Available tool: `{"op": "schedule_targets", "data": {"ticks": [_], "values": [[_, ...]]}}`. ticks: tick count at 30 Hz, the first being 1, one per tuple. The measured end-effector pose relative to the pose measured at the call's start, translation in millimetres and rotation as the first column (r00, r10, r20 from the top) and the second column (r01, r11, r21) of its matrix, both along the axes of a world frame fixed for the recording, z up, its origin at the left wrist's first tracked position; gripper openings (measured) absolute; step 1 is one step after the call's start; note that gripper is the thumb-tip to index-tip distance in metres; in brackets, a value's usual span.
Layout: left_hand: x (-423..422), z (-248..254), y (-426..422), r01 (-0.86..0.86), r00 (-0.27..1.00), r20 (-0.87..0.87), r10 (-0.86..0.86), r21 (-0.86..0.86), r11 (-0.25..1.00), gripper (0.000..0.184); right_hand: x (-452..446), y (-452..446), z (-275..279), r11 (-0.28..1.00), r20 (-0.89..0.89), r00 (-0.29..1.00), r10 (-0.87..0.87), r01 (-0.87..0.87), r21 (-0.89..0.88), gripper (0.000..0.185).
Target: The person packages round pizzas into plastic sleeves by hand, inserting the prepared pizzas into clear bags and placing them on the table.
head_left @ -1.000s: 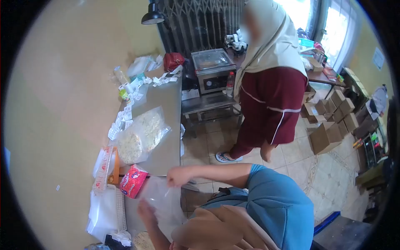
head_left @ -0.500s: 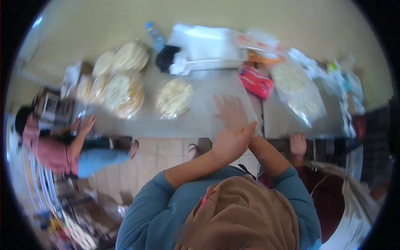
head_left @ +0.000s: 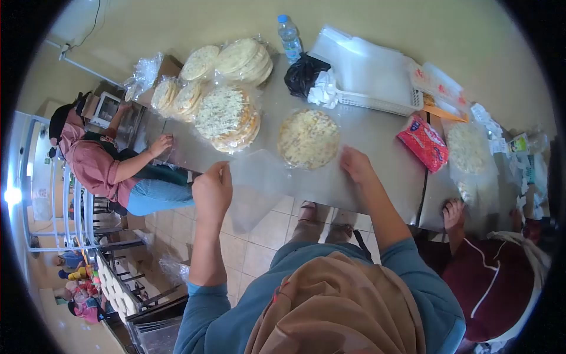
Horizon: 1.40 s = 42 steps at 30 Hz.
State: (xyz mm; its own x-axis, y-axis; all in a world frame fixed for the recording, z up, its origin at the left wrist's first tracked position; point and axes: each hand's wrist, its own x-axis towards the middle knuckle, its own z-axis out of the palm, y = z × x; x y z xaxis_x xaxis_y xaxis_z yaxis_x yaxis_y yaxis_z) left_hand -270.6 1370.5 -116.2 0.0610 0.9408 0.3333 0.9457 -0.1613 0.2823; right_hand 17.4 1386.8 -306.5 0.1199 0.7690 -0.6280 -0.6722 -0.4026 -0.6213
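Note:
My left hand point(head_left: 212, 187) is closed, thumb and fingers pinching the edge of a clear plastic bag point(head_left: 254, 192). The bag hangs over the table's front edge and spreads to the right, toward a round flat pizza point(head_left: 309, 138) with pale shredded topping. Beside the pizza's lower right edge is my right hand point(head_left: 355, 164), its fingers drawn together and pointing down. What these fingertips grip is too clear or small to make out. Left of the pizza stands a stack of wrapped pizzas point(head_left: 229, 120).
Wrapped flat rounds point(head_left: 243, 62) lie at the back left. Behind stand a water bottle point(head_left: 289, 38), a black plastic bag point(head_left: 306, 75) and a white basket point(head_left: 380, 101). A red packet point(head_left: 423, 143) lies right. Co-workers' hands rest at the table, left point(head_left: 160, 145) and right point(head_left: 454, 215).
My hands have moved apart: the left went left with the bag's edge, the right came out of the plastic to the pizza's side. The view has swung left.

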Motion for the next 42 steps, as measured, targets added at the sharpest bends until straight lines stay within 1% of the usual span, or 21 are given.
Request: {"op": "schedule_targets", "data": {"ticks": [2, 5, 6, 7, 8, 9, 11, 13, 15, 17, 19, 20, 21, 22, 24, 26, 29, 31, 33, 39, 42], "values": [[-5, 17, 15, 0.022, 1.000, -0.013, -0.022, 0.020, 1.000, 0.012, -1, 23, -49, 0.985, 0.100, 0.988, 0.117, -0.103, -0.140, 0.036], [-3, 47, 34, 0.047, 0.998, -0.053, -0.046, 0.023, 0.999, 0.013, -24, 40, -23, 0.986, 0.045, 0.996, 0.083, -0.075, -0.148, 0.044], [0, 57, 41, 0.093, 0.996, -0.011, -0.092, 0.087, 0.992, 0.013, -30, 45, -30, 0.988, 0.040, 0.997, 0.061, -0.054, -0.145, 0.044], [4, 67, 49, 0.138, 0.989, 0.029, -0.144, 0.154, 0.978, 0.013, -37, 49, -41, 1.000, 0.032, 0.999, -0.017, 0.018, -0.018, 0.043], [7, 75, 57, 0.114, 0.993, 0.025, -0.117, 0.119, 0.986, 0.012, -44, 54, -50, 0.990, 0.016, 0.995, -0.097, 0.095, 0.108, 0.043], [14, 79, 67, 0.141, 0.989, 0.022, -0.145, 0.128, 0.982, 0.012, -49, 62, -52, 0.986, 0.013, 0.992, -0.124, 0.122, 0.118, 0.043], [30, 80, 83, 0.261, 0.964, -0.005, -0.265, 0.203, 0.944, 0.011, -65, 63, -59, 0.952, -0.165, 0.952, -0.257, 0.279, 0.125, 0.050], [47, 65, 106, 0.428, 0.903, -0.085, -0.421, 0.262, 0.865, 0.010, -66, 57, -62, 0.943, -0.160, 0.955, -0.251, 0.279, 0.182, 0.050], [72, 54, 115, 0.488, 0.872, -0.090, -0.480, 0.133, 0.862, 0.010, -60, 41, -59, 0.931, -0.146, 0.957, -0.251, 0.280, 0.233, 0.051], [96, 34, 125, 0.578, 0.816, -0.117, -0.566, 0.121, 0.807, 0.011, -44, -3, -44, 0.902, -0.230, 0.939, -0.255, 0.317, 0.294, 0.054], [117, 7, 127, 0.675, 0.738, -0.128, -0.663, 0.113, 0.729, 0.011, -20, -68, -19, 0.907, -0.078, 0.951, -0.299, 0.309, 0.285, 0.047], [128, -8, 125, 0.735, 0.678, -0.104, -0.728, 0.075, 0.674, 0.013, -11, -106, -27, 0.815, -0.353, 0.853, -0.385, 0.494, 0.304, 0.046], [139, -23, 120, 0.791, 0.612, -0.077, -0.787, 0.041, 0.611, 0.015, -3, -143, -34, 0.704, -0.604, 0.684, -0.409, 0.658, 0.268, 0.046], [151, -38, 112, 0.815, 0.579, -0.065, -0.813, 0.035, 0.578, 0.015, 2, -172, -38, 0.622, -0.674, 0.593, -0.442, 0.743, 0.246, 0.046], [172, -67, 94, 0.823, 0.543, -0.124, -0.831, -0.119, 0.555, 0.014, -3, -201, -45, 0.530, -0.604, 0.553, -0.574, 0.813, 0.241, 0.046], [189, -104, 88, 0.839, 0.508, -0.089, -0.857, -0.172, 0.516, 0.014, -6, -216, -50, 0.485, -0.553, 0.529, -0.644, 0.841, 0.240, 0.046], [206, -119, 78, 0.860, 0.440, -0.056, -0.896, -0.260, 0.439, 0.014, -6, -229, -51, 0.447, -0.517, 0.509, -0.688, 0.859, 0.250, 0.046], [210, -122, 73, 0.879, 0.381, -0.052, -0.923, -0.289, 0.379, 0.015, -7, -228, -50, 0.445, -0.511, 0.515, -0.688, 0.856, 0.263, 0.046], [209, -130, 71, 0.903, 0.163, -0.237, -0.958, -0.355, 0.241, 0.026, -8, -214, -51, 0.472, -0.507, 0.543, -0.669, 0.838, 0.274, 0.046], [215, -151, 68, 0.849, 0.311, -0.139, -0.940, -0.404, 0.340, 0.042, -19, -148, -56, 0.607, -0.523, 0.672, -0.525, 0.726, 0.323, 0.046], [214, -142, 71, 0.847, 0.318, -0.046, -0.947, -0.434, 0.306, 0.044, -30, -121, -57, 0.669, -0.540, 0.720, -0.437, 0.661, 0.340, 0.046]]}}
